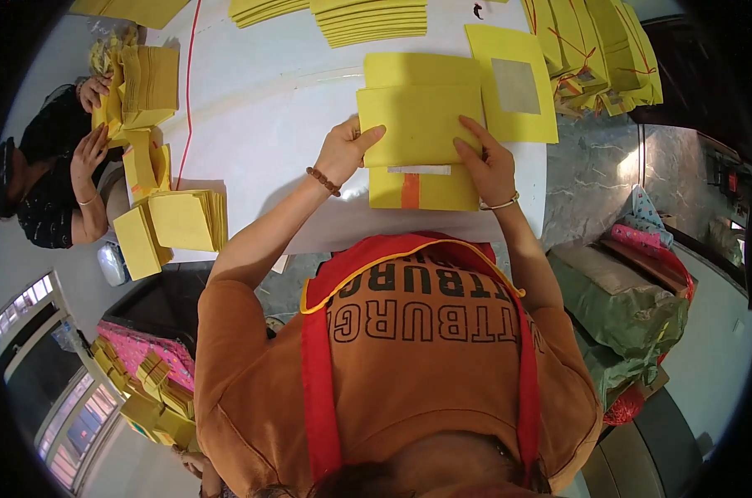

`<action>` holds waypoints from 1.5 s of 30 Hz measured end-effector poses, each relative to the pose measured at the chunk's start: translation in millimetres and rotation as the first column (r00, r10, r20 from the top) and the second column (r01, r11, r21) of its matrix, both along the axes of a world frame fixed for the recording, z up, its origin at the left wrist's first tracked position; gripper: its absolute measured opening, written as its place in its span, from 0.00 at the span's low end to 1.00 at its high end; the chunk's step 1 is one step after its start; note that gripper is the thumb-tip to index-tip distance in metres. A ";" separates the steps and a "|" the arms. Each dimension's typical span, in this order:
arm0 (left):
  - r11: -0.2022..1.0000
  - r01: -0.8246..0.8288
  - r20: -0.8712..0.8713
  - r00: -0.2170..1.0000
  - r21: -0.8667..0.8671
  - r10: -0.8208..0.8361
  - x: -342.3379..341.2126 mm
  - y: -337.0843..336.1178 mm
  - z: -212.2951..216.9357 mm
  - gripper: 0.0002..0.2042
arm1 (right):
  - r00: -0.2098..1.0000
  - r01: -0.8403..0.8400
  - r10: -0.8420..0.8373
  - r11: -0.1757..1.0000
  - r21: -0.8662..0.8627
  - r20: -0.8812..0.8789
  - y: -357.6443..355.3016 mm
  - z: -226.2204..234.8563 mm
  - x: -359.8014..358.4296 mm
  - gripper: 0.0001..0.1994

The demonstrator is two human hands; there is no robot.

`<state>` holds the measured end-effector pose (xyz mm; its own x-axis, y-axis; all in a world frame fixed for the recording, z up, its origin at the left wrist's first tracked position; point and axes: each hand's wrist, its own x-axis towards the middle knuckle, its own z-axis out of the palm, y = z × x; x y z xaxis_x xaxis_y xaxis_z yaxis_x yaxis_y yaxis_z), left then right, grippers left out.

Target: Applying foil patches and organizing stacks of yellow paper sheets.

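A folded yellow paper (421, 124) lies before me on the white table. At its left edge, my left hand (342, 149) pinches it, thumb on top and the other fingers mostly hidden. My right hand (485, 166) grips the right edge, with fingertips on the upper face. Beneath its near edge another yellow paper (384, 189) sticks out, bearing an orange strip (411, 191) and a thin white strip. Just right of it, partly tucked under, is a yellow sheet (488, 91) with a silver-grey square.
Stacks of yellow paper (367, 23) line the table's far edge. Bundles tied with red string (587, 50) stand far right. A co-worker's hands (93, 149) handle yellow paper at left, near a stack (189, 220) at the table corner. Green bags (617, 307) sit on the right.
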<state>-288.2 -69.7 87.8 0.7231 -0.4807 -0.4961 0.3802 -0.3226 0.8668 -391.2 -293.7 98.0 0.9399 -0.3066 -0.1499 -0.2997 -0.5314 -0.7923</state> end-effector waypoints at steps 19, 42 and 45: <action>0.909 0.079 0.882 0.221 0.409 -0.416 -18.5 -54.2 28.8 0.21 | 0.984 0.040 -0.048 0.998 0.054 0.170 2.8 -12.9 4.2 0.19; 0.901 0.362 0.895 0.277 0.241 -0.351 -6.0 -35.7 -2.1 0.23 | 0.898 -0.381 0.431 0.670 -0.637 -0.085 4.5 -16.1 16.9 0.32; 0.848 0.359 0.884 0.112 0.390 -0.454 -8.2 -35.8 -1.4 0.24 | 0.902 -0.388 0.416 0.670 -0.632 -0.114 9.0 -8.4 18.3 0.31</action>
<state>-296.4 -105.5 86.4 0.3678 -0.8717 0.3239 -0.8765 -0.2087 0.4337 -372.9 -284.7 89.5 0.9953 0.0931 -0.0277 0.0839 -0.9678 -0.2372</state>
